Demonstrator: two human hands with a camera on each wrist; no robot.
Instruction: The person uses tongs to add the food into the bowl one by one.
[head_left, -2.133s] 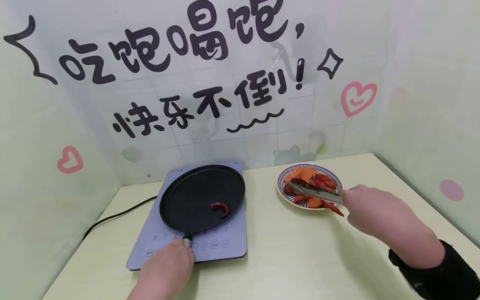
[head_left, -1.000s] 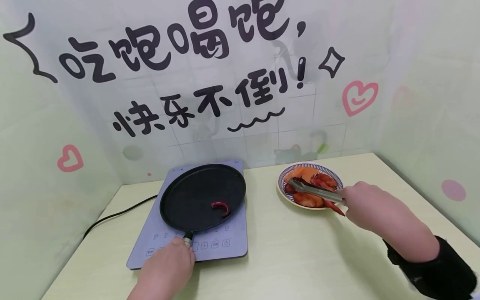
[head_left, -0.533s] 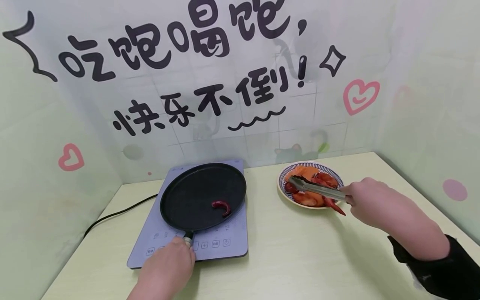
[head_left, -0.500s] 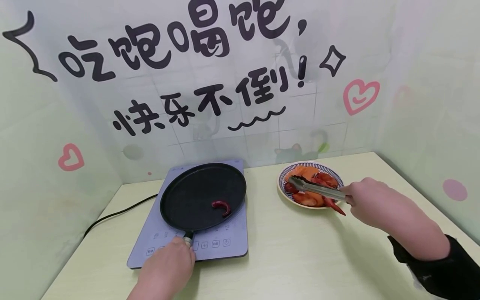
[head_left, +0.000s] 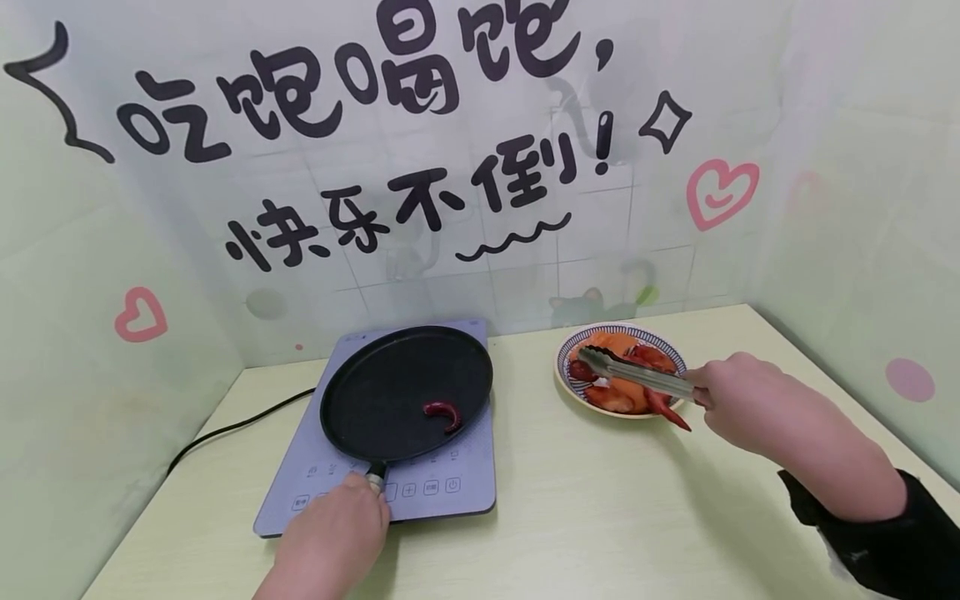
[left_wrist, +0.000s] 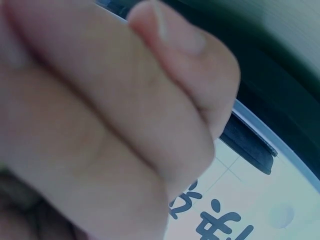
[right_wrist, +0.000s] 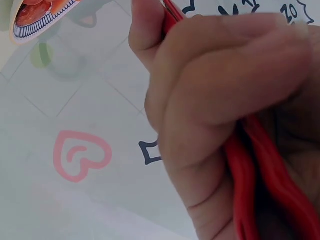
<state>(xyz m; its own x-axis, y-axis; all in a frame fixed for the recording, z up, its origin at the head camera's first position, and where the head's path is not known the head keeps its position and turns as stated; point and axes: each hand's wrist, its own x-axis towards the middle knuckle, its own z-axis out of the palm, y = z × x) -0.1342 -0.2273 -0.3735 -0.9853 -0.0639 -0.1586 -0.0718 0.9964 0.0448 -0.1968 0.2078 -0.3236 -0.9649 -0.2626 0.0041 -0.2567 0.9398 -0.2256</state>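
Note:
My left hand (head_left: 335, 533) grips the handle (head_left: 377, 477) of a round black frying pan (head_left: 397, 392). The pan stands on a flat induction cooker (head_left: 472, 492), and one curved, dark red piece of food (head_left: 444, 414) lies in it. In my right hand (head_left: 772, 417) is a pair of metal tongs (head_left: 637, 375) with red handles (right_wrist: 245, 165), the fingers curled round them. The tongs' tips are over a patterned plate (head_left: 564, 385) of red and orange food pieces (head_left: 615, 398). Whether the tips hold a piece cannot be told.
The pale table (head_left: 577, 500) extends between cooker and plate and toward me. A black cable (head_left: 240, 427) runs from the cooker to the left. Behind stands a backdrop (head_left: 420, 283) with black writing, and pale side panels (head_left: 862, 208) enclose the table.
The tongs' tips have shifted slightly up over the plate, and more of a round red piece shows beneath them. Left hand, pan and the piece in it have stayed in place.

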